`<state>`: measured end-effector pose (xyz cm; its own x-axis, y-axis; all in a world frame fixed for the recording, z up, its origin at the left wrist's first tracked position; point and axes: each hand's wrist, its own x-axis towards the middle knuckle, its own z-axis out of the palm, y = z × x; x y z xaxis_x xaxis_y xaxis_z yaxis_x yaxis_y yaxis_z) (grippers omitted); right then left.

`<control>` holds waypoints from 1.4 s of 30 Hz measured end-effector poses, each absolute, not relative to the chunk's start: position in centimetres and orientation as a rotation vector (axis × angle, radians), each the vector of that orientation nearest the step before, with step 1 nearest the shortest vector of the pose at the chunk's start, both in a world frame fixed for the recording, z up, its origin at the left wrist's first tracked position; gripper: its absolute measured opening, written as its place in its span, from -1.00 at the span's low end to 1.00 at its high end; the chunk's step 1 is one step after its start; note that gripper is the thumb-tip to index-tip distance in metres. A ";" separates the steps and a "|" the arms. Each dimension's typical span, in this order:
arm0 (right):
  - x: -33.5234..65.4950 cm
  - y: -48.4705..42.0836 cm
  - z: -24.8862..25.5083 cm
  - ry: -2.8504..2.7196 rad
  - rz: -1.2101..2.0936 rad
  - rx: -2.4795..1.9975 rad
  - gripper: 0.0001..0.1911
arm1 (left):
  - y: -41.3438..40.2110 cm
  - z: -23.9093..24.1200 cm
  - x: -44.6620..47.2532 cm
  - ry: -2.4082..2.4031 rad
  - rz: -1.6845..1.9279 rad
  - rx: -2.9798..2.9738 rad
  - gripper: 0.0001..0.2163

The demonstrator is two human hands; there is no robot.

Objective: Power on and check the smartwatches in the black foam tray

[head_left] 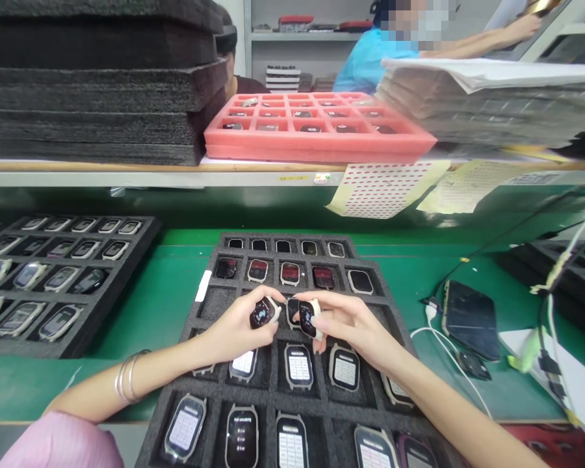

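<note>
My left hand (246, 328) is closed around a smartwatch case (262, 313) with a lit dark screen and a pale frame. In my right hand (353, 322) is another strapless smartwatch (309, 318), pinched between thumb and fingers, its dark face lit too. Both are held close together above a black foam tray (268, 406) divided into compartments. Partly behind the right-hand watch, one more watch (293, 313) sits in the tray. Nearer me, several watches such as this one (299, 366) show white list screens, while those in the far rows have dark or reddish faces.
To the left lies another foam tray (73, 328) of watches. A shelf ahead bears stacked black foam (88, 97), a pink foam tray (316, 153) and a wrapped stack (487, 107). At right are a black phone-like device (470, 318) and cables (461, 383). Two people are beyond the shelf.
</note>
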<state>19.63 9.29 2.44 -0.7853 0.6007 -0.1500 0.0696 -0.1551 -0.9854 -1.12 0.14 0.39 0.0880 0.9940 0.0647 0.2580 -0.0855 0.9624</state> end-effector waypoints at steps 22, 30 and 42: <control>19.8 9.2 2.6 -1.721 2.032 -0.694 -0.60 | 0.0 0.4 -1.1 1.279 1.082 1.456 -0.73; 19.9 9.3 2.4 -1.733 2.050 -0.691 -0.62 | -0.1 0.4 -1.1 1.287 1.078 1.488 -0.73; 20.1 9.6 2.4 -1.744 2.026 -0.648 -0.64 | 0.0 0.6 -1.2 1.316 1.172 1.479 -0.73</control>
